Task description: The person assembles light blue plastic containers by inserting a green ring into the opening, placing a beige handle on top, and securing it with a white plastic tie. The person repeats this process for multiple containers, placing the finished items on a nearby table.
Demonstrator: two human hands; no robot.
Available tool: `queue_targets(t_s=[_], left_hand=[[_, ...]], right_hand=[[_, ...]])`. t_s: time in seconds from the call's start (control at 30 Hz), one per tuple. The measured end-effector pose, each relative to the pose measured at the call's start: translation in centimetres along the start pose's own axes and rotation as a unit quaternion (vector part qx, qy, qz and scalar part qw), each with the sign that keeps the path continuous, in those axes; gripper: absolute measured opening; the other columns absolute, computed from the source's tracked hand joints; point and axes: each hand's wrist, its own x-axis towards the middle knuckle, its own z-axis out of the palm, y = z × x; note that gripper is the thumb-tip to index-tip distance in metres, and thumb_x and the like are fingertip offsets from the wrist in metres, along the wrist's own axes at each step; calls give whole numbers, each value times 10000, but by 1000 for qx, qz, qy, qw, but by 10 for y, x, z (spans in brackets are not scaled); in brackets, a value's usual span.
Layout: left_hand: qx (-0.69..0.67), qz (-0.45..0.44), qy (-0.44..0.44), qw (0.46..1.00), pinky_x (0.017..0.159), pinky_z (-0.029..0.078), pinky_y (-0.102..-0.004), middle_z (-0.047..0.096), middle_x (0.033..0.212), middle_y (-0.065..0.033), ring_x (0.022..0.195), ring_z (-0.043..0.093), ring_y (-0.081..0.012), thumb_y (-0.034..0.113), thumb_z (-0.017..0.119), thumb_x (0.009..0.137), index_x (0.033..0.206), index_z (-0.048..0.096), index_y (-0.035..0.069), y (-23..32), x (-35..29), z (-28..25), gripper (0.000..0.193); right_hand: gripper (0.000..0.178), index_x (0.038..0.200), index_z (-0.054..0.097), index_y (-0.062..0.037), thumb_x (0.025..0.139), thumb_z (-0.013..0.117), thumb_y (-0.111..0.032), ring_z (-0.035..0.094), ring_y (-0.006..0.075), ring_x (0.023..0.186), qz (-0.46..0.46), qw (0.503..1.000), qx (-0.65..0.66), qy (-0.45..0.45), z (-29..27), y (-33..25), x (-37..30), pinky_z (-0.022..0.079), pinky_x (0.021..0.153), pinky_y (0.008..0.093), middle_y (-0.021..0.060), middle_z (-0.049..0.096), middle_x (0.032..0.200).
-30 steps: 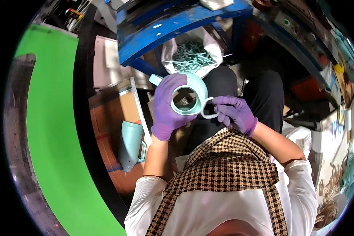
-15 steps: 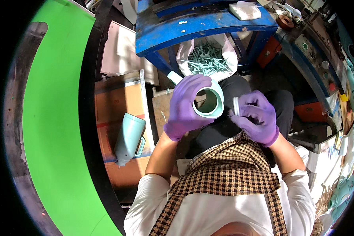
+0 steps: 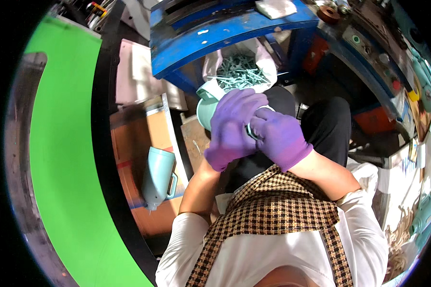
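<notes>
My left hand, in a purple glove, is wrapped round a pale mint-green plastic mug held above my lap. The mug's body and handle stick out to the left, past my fingers. Against its open mouth my right hand, gloved alike, is closed with its fingers bent at the rim. Whatever lies inside those fingers is hidden. To the left, another mint-green mug with a side handle lies on a cardboard box.
A green conveyor belt runs along my left. Ahead stands a blue metal bench above a white bag of thin green plastic sprues. A control panel with buttons is at right, with more mint-green parts beyond.
My right hand has moved left, up to the mug's mouth; the small white piece it held is now out of sight. The mug has turned, its mouth now tipped toward my right hand.
</notes>
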Motion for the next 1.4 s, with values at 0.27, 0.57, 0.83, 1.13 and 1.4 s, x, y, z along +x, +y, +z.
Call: queue_targets(t_s=[0.27, 0.57, 0.83, 1.13, 1.4], left_hand=[[83, 66, -50, 993, 1045, 437, -514, 684, 1169, -131, 1130, 625, -360, 389, 819, 706, 1147, 670, 46, 25, 0, 23, 578], [93, 106, -124, 982, 1082, 385, -530, 652, 1231, -122, 1207, 576, -373, 328, 809, 639, 1198, 626, 63, 54, 18, 40, 646], [157, 222, -190, 943, 1074, 353, -607, 648, 1191, -116, 1178, 580, -355, 305, 742, 782, 1175, 597, 80, 84, 34, 47, 476], [259, 603, -339, 675, 1073, 401, -319, 478, 1368, -50, 1365, 392, -200, 125, 521, 915, 1337, 512, 107, 91, -29, 89, 422], [345, 663, -302, 592, 1096, 378, -310, 471, 1318, -63, 1316, 410, -211, 132, 548, 888, 1342, 477, 94, 84, -39, 105, 461]], right_hand=[[53, 793, 662, -103, 756, 628, -122, 665, 351, 710, -52, 997, 12, 64, 6, 35, -36, 527, 629, 419, 133, 657, 764], [138, 892, 690, -66, 767, 664, -116, 670, 357, 774, 26, 999, 44, -15, -5, 42, -61, 525, 686, 435, 149, 686, 850], [264, 1107, 699, -21, 851, 653, -65, 690, 285, 1000, 21, 939, 301, 162, -76, 36, -151, 543, 861, 381, 171, 705, 1086], [262, 1055, 752, -93, 826, 762, -219, 671, 320, 991, 469, 690, -325, 445, -259, 219, -451, 523, 893, 380, 139, 708, 1042], [405, 1157, 721, -110, 780, 800, -238, 700, 213, 953, 609, 673, -131, 398, -294, 246, -475, 525, 864, 336, 116, 735, 1079]])
